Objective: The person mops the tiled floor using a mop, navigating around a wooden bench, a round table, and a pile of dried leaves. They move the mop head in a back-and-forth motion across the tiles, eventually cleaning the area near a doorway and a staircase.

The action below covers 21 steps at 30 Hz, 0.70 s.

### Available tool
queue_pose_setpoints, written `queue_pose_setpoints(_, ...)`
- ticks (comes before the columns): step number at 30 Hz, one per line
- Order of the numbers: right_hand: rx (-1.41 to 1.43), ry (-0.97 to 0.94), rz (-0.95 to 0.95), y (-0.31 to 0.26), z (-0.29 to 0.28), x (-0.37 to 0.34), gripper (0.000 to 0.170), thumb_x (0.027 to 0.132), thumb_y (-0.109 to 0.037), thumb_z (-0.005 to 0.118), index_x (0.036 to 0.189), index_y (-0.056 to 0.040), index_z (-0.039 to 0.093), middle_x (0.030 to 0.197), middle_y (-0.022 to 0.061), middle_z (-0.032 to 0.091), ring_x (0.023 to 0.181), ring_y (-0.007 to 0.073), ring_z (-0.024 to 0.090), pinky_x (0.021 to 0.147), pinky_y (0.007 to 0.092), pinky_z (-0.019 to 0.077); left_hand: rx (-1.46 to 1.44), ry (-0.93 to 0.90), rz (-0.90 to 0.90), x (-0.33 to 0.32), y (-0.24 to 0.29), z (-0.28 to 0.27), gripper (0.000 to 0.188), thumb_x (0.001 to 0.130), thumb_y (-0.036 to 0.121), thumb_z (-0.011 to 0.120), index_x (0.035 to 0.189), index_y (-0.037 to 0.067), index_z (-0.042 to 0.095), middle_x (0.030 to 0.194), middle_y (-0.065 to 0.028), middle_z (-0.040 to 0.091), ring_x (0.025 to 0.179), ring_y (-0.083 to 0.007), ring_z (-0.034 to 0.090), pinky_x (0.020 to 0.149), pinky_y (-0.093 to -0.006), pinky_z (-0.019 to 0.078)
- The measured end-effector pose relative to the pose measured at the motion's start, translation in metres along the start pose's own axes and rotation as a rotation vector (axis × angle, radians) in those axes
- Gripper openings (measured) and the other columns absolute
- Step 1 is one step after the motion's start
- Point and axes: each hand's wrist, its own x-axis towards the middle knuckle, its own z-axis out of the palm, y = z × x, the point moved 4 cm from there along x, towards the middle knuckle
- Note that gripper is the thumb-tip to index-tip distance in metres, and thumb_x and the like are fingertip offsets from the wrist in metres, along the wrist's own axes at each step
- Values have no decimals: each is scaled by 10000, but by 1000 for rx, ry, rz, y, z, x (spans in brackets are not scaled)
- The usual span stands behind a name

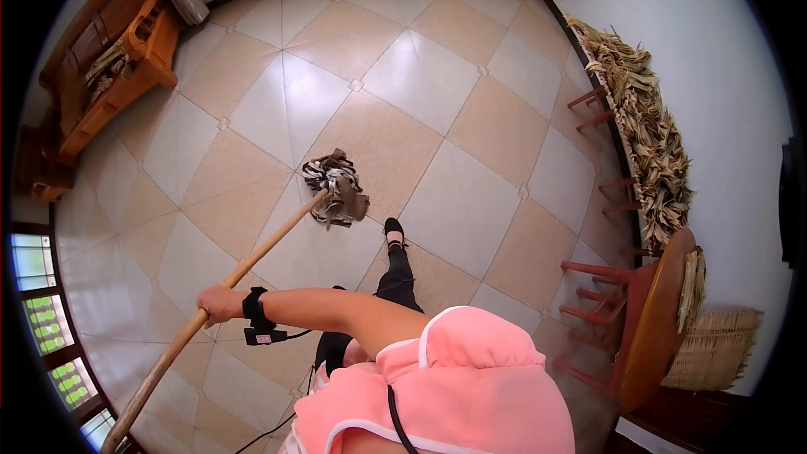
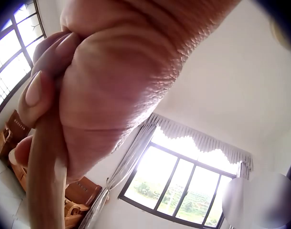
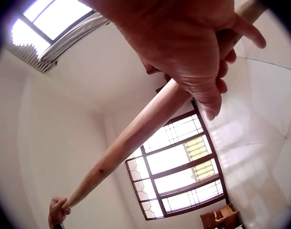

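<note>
A mop's long wooden handle [image 1: 256, 254] slants from the lower left to its mop head [image 1: 336, 189], whose brown, grey and white strips lie bunched on the tiled floor. My right hand [image 1: 221, 304] grips the handle partway along. In the right wrist view, the fingers of my right hand [image 3: 183, 52] wrap round the wood. Far up the handle, my left hand [image 3: 57, 211] holds the upper end. Closer up in the left wrist view, my left hand [image 2: 112, 90] curls round the handle [image 2: 47, 176]; the head view leaves this hand out.
My black shoe [image 1: 393, 231] stands just behind the mop head. A carved wooden seat [image 1: 126, 109] with dried leaves is at left. Along the right wall lie heaped dried leaves [image 1: 647, 134] above reddish stool legs, near a round brown tabletop [image 1: 660, 328] and a woven basket [image 1: 719, 353].
</note>
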Motion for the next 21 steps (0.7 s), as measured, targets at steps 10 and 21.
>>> queue_pose_setpoints(10, -381, 401, 307, 180, -261, -156, 187, 624, -203, 678, 709, -85, 560, 740, 102, 565, 802, 324, 502, 718, 408, 394, -221, -25, 395, 167, 149, 164, 394, 786, 201, 555, 482, -20, 436, 404, -106, 386, 369, -217, 339, 438, -345, 305)
queue_pose_setpoints(21, -695, 821, 912, 295, -480, -434, 196, 659, -19, 570, 829, -80, 493, 939, 118, 499, 1020, 312, 412, 872, 390, 374, -449, -566, 925, 137, 596, 328, 341, 764, 398, 562, 682, 71, 612, 569, -126, 557, 556, -307, 558, 489, -389, 425)
